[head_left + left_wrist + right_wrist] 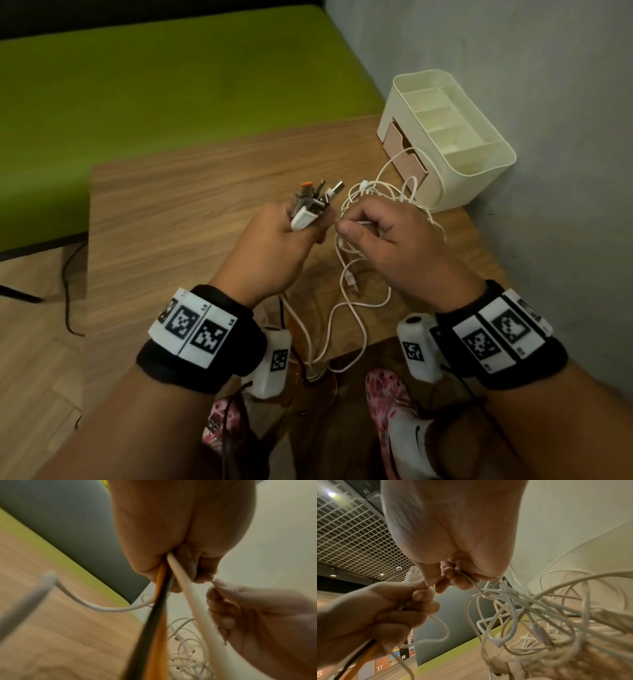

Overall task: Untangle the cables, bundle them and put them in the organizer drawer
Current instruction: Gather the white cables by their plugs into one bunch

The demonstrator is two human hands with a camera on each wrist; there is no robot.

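Above the table (164, 205), side by side: left hand (274, 250) on the left, gripping a cluster of plugs (308, 202); right hand (387, 236) on the right, pinching a strand of the tangled cables (387, 195). Behind and right of the tangle, at the table's far right corner against the wall (548, 102): organizer (442, 137). Left of and beyond the table: bench (154, 78). Below the table's near edge: feet (390, 404).

Cable ends (310, 202) blurred above the left hand (274, 253); forearms cut off below.
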